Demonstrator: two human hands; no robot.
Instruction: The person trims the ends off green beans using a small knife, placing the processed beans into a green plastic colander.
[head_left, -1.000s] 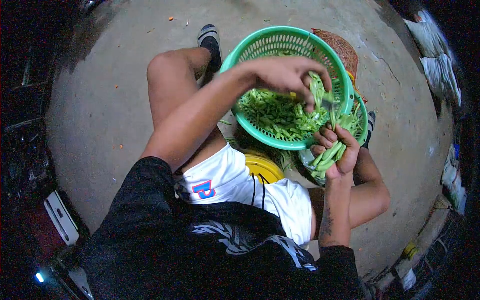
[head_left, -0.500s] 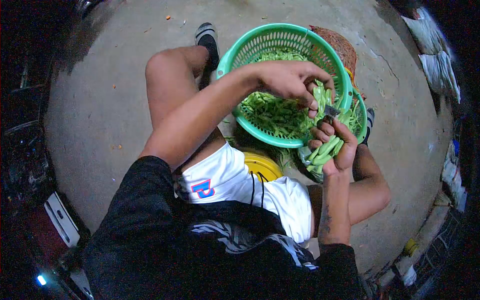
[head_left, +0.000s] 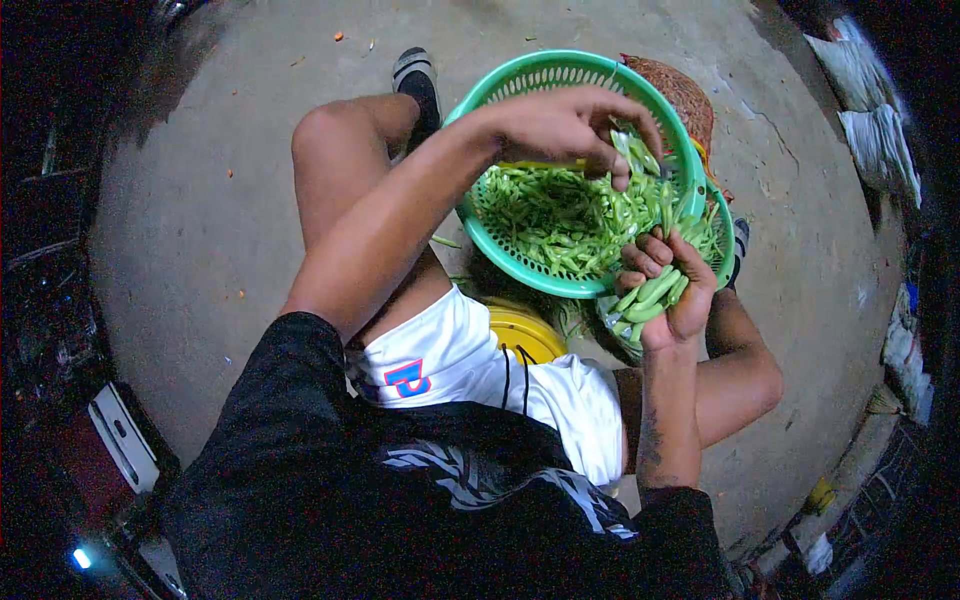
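My right hand (head_left: 684,295) is closed around a bunch of green beans (head_left: 655,297), their ends sticking out on both sides of the fist. Above the basket, my left hand (head_left: 575,130) is curled and a little blurred, with bean pieces (head_left: 635,152) at its fingertips. A yellow strip (head_left: 545,164) under that hand looks like a knife handle; most of the knife is hidden. Below both hands, the green perforated basket (head_left: 520,270) holds many cut green beans (head_left: 570,220).
Another green basket (head_left: 722,270) sits under the first one's right side. Behind it leans a reddish mesh sack (head_left: 675,95). A yellow round object (head_left: 525,335) lies between my legs. White sacks (head_left: 870,145) stand at the right edge of the concrete floor (head_left: 230,190).
My left hand has moved up and away from my right fist, with bean pieces at its fingers. The dark blade seen between the hands has left the bunch. The right hand stays put.
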